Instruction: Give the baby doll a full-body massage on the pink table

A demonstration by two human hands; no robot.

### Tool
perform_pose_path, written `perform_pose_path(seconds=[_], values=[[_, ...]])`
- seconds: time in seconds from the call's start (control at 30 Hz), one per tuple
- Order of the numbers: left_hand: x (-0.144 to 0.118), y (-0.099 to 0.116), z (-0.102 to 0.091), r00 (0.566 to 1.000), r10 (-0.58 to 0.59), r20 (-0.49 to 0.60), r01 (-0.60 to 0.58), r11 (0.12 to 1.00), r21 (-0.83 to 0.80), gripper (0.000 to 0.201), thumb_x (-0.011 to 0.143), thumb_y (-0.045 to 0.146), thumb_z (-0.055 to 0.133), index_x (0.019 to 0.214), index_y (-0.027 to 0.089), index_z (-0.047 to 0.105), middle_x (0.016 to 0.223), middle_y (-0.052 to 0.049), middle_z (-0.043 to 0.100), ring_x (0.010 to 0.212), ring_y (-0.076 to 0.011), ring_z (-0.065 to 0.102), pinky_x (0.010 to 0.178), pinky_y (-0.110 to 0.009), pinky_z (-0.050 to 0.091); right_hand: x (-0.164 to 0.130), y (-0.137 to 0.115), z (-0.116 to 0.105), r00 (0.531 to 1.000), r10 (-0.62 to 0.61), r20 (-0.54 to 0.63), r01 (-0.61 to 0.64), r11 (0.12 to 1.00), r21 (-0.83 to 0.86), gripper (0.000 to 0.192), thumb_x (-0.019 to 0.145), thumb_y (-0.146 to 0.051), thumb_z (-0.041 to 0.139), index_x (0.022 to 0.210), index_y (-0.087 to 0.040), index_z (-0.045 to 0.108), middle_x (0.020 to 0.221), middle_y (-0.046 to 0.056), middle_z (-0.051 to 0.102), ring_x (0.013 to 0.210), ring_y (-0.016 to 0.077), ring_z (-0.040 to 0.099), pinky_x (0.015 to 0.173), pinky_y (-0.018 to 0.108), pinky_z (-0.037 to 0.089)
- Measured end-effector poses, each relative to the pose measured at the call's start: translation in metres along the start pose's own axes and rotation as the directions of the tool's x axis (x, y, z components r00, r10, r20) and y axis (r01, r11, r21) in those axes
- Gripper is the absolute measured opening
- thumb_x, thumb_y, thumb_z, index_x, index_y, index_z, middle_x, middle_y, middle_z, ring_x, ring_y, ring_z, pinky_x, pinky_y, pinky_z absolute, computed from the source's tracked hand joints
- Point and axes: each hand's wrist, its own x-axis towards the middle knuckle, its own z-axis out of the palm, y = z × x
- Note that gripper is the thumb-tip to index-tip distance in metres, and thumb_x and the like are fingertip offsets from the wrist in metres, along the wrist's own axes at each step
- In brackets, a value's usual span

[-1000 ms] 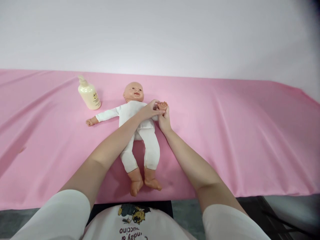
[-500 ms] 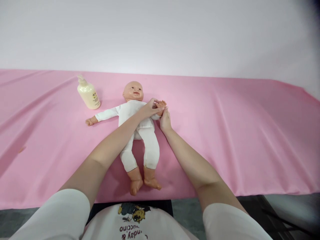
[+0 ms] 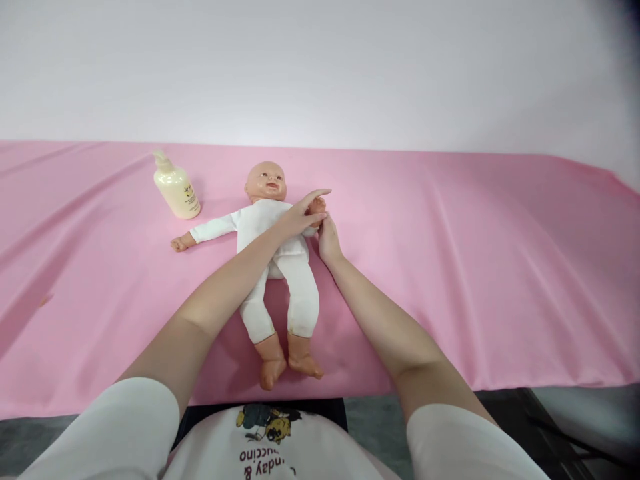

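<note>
Pale wall [image 3: 320,73] backs a pink cloth [image 3: 390,253], where a pump bottle [image 3: 178,195] sits at left. Nearer the middle, a fabric-bodied doll [image 3: 293,257] lies face-up, probably light and soft; its plastic hand [image 3: 317,205] looks stiffer, perhaps slick, best supported from beneath. Left hand [image 3: 302,216] parts thumb and finger around it; whether the right hand [image 3: 330,241], just beside, grips, I cannot tell.

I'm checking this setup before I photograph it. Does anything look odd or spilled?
One thing: a small brownish mark on the pink cloth, well left of the doll. It breaks the otherwise plain colour; whether it's a stain or a scrap, I can't tell. No spill shows around the pump bottle.
</note>
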Motion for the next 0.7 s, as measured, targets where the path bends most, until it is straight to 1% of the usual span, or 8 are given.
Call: perform_pose_path(seconds=[0.1,0.2,0.27,0.33,0.43,0.57,0.63,0.7], values=[[0.001,-0.002,0.000,1.000,0.009,-0.015,-0.010,1.000,-0.019,0.056,0.084,0.025,0.062,0.139,0.019,0.053,0.138,-0.011,0.059,0.124,-0.0247,0.058,0.108,-0.036,0.044,0.002,0.001,0.002,0.999,-0.029,0.026,0.028,0.999,0.031,0.065,0.090,-0.075,0.044,0.133,-0.030,0.061,0.142,0.003,0.063,0.138,0.0245,0.057,0.124,0.047,0.040],[0.003,-0.004,0.000,0.998,0.045,-0.044,-0.045,0.999,0.002,0.041,0.090,0.033,0.057,0.127,0.017,0.063,0.131,-0.012,0.064,0.123,-0.0275,0.060,0.111,-0.040,0.043,0.002,0.001,0.002,1.000,-0.009,0.024,0.007,0.997,0.076,0.065,0.089,-0.075,0.047,0.133,-0.029,0.060,0.142,0.004,0.062,0.140,0.0238,0.054,0.125,0.046,0.038],[0.004,-0.005,-0.001,0.997,0.053,-0.058,-0.052,0.999,0.015,0.037,0.095,0.038,0.048,0.118,0.016,0.068,0.124,-0.013,0.068,0.121,-0.0279,0.061,0.112,-0.041,0.043,0.000,0.000,0.002,1.000,0.005,0.024,-0.007,0.997,0.076,0.064,0.087,-0.072,0.054,0.133,-0.028,0.058,0.143,0.005,0.061,0.141,0.0233,0.053,0.124,0.045,0.039],[0.005,-0.006,-0.002,0.997,0.037,-0.065,-0.036,0.999,0.015,0.037,0.098,0.038,0.044,0.113,0.016,0.070,0.121,-0.013,0.070,0.119,-0.0267,0.063,0.111,-0.040,0.044,-0.002,-0.002,0.002,0.999,0.035,0.032,-0.037,0.997,0.065,0.064,0.083,-0.066,0.065,0.133,-0.028,0.056,0.142,0.006,0.061,0.139,0.0238,0.055,0.122,0.045,0.041],[0.006,-0.008,-0.001,0.997,-0.013,-0.079,0.013,1.000,0.004,0.031,0.096,0.033,0.049,0.108,0.014,0.071,0.118,-0.013,0.072,0.116,-0.0241,0.065,0.109,-0.037,0.046,-0.004,-0.006,0.004,0.997,0.067,0.029,-0.069,0.996,0.064,0.061,0.078,-0.055,0.075,0.130,-0.027,0.056,0.135,0.007,0.065,0.131,0.0246,0.061,0.118,0.046,0.047],[0.009,-0.014,0.001,0.996,-0.067,-0.062,0.063,0.996,-0.057,0.026,0.092,0.032,0.054,0.101,0.012,0.070,0.109,-0.013,0.073,0.105,-0.0223,0.067,0.103,-0.038,0.048,-0.005,-0.008,0.005,0.997,0.067,0.030,-0.070,0.993,0.096,0.059,0.072,-0.042,0.082,0.124,-0.026,0.059,0.129,0.006,0.069,0.124,0.0252,0.065,0.114,0.047,0.050],[0.009,-0.014,0.002,0.996,-0.078,-0.042,0.074,0.993,-0.088,0.025,0.091,0.033,0.057,0.100,0.012,0.068,0.105,-0.012,0.073,0.101,-0.0207,0.067,0.101,-0.039,0.049,-0.004,-0.008,0.005,0.997,0.071,0.025,-0.073,0.992,0.099,0.059,0.070,-0.040,0.082,0.123,-0.026,0.060,0.130,0.006,0.069,0.124,0.0257,0.065,0.115,0.049,0.049],[0.006,-0.011,0.002,0.996,-0.088,-0.011,0.087,0.993,-0.075,0.024,0.086,0.030,0.064,0.102,0.012,0.067,0.103,-0.010,0.072,0.098,-0.0194,0.067,0.097,-0.037,0.050,-0.003,-0.007,0.004,0.998,0.062,0.028,-0.065,0.994,0.086,0.058,0.070,-0.042,0.081,0.122,-0.025,0.062,0.131,0.007,0.069,0.126,0.0265,0.064,0.117,0.050,0.046]])
